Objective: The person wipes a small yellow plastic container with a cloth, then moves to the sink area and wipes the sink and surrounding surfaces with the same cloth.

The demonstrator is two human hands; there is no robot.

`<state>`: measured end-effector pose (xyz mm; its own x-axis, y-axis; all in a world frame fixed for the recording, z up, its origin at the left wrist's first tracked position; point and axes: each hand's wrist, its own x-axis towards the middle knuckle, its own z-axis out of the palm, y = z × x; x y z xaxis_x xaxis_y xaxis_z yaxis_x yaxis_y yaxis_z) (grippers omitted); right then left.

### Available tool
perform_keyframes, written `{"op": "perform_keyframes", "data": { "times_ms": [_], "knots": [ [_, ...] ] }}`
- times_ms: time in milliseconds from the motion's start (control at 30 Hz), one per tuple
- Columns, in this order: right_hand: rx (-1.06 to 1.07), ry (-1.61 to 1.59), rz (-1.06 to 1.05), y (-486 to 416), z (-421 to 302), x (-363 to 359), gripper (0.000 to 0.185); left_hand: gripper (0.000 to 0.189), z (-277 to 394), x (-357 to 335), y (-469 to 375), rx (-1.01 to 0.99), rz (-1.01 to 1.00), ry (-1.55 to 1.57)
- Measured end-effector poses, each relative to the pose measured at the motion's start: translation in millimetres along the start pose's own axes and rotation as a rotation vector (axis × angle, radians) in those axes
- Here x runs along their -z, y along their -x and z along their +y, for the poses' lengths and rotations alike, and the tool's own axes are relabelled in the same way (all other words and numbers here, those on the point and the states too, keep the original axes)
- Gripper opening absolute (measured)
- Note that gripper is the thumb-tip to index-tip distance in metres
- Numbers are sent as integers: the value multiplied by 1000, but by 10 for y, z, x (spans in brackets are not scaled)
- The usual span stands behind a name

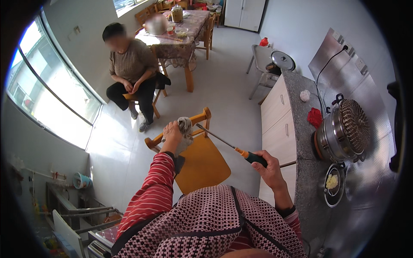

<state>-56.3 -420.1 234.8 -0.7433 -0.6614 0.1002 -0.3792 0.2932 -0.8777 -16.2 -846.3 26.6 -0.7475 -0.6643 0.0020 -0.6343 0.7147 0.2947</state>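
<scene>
A wooden chair (pixel 203 164) stands directly before me, its back on the far side. My left hand (pixel 172 133) grips a crumpled grey cloth (pixel 185 125) against the top rail of the chair back (pixel 158 139). From my right hand (pixel 269 171), closed around its green and orange handle, a long-shafted screwdriver (pixel 226 141) points up and to the left. Its tip appears beside the rail, near the right post; whether it touches the wood I cannot tell. Part of the cloth hangs down behind my left hand.
A person (pixel 132 71) sits on a chair at the far left, near a glass door (pixel 58 96). Behind is a cloth-covered dining table (pixel 193 32). Along my right runs a grey countertop (pixel 305 180) with a steamer pot (pixel 334 129) and a red cloth (pixel 314 118).
</scene>
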Motion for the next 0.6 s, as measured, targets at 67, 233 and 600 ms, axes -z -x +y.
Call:
{"op": "perform_keyframes", "data": {
  "times_ms": [67,233,600],
  "knots": [
    [91,7,-44,-355,-286,-66,34,28,-31,-12,-128,7,31,-11],
    [135,32,-33,-793,-823,-230,34,28,-144,-65,-335,6,-25,-36],
    [177,61,64,-1020,-978,-167,33,32,-624,-189,-562,137,-81,-12]
  ]
}}
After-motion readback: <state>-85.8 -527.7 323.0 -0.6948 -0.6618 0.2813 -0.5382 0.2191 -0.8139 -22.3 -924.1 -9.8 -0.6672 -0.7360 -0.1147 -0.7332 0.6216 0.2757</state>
